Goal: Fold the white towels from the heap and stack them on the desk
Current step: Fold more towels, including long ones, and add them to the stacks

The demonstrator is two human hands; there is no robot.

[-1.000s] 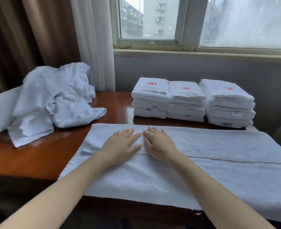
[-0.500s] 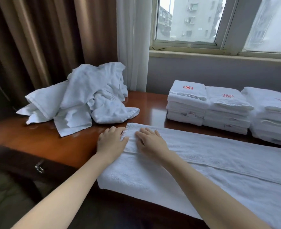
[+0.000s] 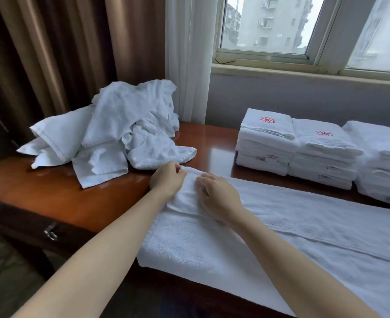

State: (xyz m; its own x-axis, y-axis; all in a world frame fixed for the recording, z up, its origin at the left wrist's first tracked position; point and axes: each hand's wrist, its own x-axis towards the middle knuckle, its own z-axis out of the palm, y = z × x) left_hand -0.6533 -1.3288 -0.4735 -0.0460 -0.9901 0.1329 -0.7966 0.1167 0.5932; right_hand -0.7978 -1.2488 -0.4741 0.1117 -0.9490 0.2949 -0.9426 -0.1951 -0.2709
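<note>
Where left grip (image 3: 167, 177) pinches, towel (image 3: 281, 214) corner

No word or number can be read. Along the desk's (image 3: 212, 143) far edge, toward its right end, stand three piles of folded white towels. The left stack (image 3: 264, 143) bears a red pinwheel emblem (image 3: 267, 120) on its top towel, as does the middle stack (image 3: 322, 154). The one on the right stack (image 3: 382, 157) is cut by the frame. The sewn-in labels (image 3: 272, 158) on the folded edges carry print too small to read.
</note>
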